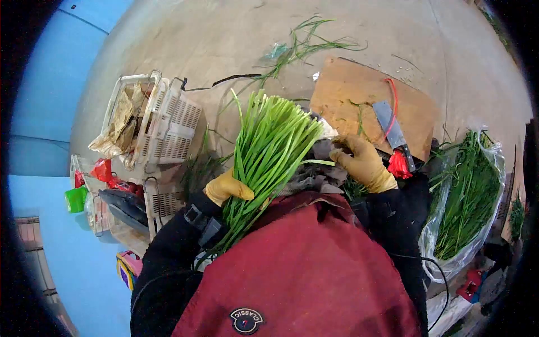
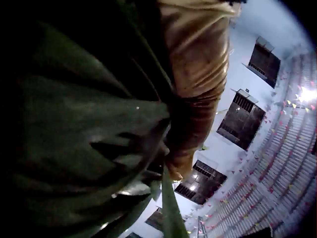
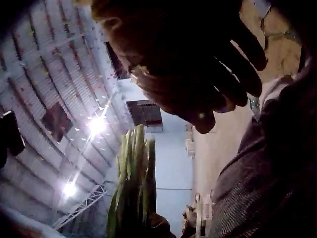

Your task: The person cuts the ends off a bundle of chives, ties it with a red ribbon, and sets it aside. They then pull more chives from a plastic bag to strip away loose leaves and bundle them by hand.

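Note:
A thick bunch of long green stalks (image 1: 275,132) lies across the lap, pale ends pointing away from the body. The gloved left hand (image 1: 228,187) grips it from the side, thumb over the stalks; its glove (image 2: 195,59) shows beside dark leaves (image 2: 74,124) in the left wrist view. To the right of the bunch, the gloved right hand (image 1: 368,164) is held with bent, loose fingers, close to the tip of one stray stalk. In the right wrist view that hand (image 3: 183,64) has its fingers apart, holding nothing visible, above the stalk ends (image 3: 132,178).
A cleaver (image 1: 391,128) with a red cord lies on a wooden board (image 1: 345,92) ahead right. Plastic baskets (image 1: 178,126) stand at left. A clear bag of greens (image 1: 469,191) is at right. Loose stalks (image 1: 303,49) lie on the floor ahead.

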Motion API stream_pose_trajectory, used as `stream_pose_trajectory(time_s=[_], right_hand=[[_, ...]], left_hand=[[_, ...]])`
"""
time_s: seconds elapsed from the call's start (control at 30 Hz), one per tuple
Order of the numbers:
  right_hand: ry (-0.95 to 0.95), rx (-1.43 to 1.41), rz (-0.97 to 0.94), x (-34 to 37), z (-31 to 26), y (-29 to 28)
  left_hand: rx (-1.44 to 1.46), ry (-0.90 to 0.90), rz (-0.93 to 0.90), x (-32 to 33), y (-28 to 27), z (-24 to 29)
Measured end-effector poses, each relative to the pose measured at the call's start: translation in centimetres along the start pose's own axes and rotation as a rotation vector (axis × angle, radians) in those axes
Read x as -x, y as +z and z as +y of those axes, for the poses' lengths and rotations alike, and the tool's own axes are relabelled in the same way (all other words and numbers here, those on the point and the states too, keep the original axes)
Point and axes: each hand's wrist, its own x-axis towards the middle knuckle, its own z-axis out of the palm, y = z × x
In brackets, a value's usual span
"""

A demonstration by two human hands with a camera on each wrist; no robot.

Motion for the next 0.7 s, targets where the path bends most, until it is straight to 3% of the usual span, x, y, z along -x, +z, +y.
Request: stream_pose_trajectory(time_s=[0.07, 0.1, 0.13, 0.23, 0.27, 0.3, 0.37, 0.4, 0.5, 0.6, 0.7], right_hand=[[-0.080, -0.092, -0.044, 0.3, 1.4, 0.1], [-0.146, -0.212, -0.195, 0.4, 1.2, 0.6], [0.105, -0.506, -0.329, 1.6, -0.3, 0.9], [-0.025, -0.892, -0.425, 1.6, -2.3, 2.1], [-0.109, -0.989, -0.367, 1.0, -2.6, 2.6], [-0.068, -1.084, -0.400, 0.6, -2.9, 2.7], [-0.128, -1.112, -0.278, -0.3, -2.3, 3.6], [-0.091, -1.365, -0.267, -0.6, -2.3, 4.2], [-0.196, -1.505, -0.185, -0.7, -3.0, 4.3], [-0.132, -1.433, -0.125, -0.3, -4.1, 3.1], [-0.120, -1.517, -0.083, -0.2, -3.7, 2.6]], left_hand=[[-0.012, 0.007, -0.019, -0.6, 0.5, 0.1], [0.004, 0.044, -0.052, -1.0, 0.4, -0.2], [0.011, 0.008, -0.076, -1.4, 0.7, -0.1], [0.041, -0.107, -0.155, -2.4, 2.0, 0.0], [0.029, -0.156, -0.178, -2.9, 2.0, -0.5], [0.016, -0.206, -0.201, -3.4, 1.7, -1.3], [-0.046, -0.298, -0.259, -4.6, 0.6, -3.3], [-0.036, -0.303, -0.257, -5.0, 0.9, -3.4], [-0.020, -0.294, -0.283, -6.3, 1.4, -4.0], [-0.126, -0.246, -0.249, -6.9, 0.8, -5.5], [-0.079, -0.209, -0.233, -6.4, 2.1, -2.0]])
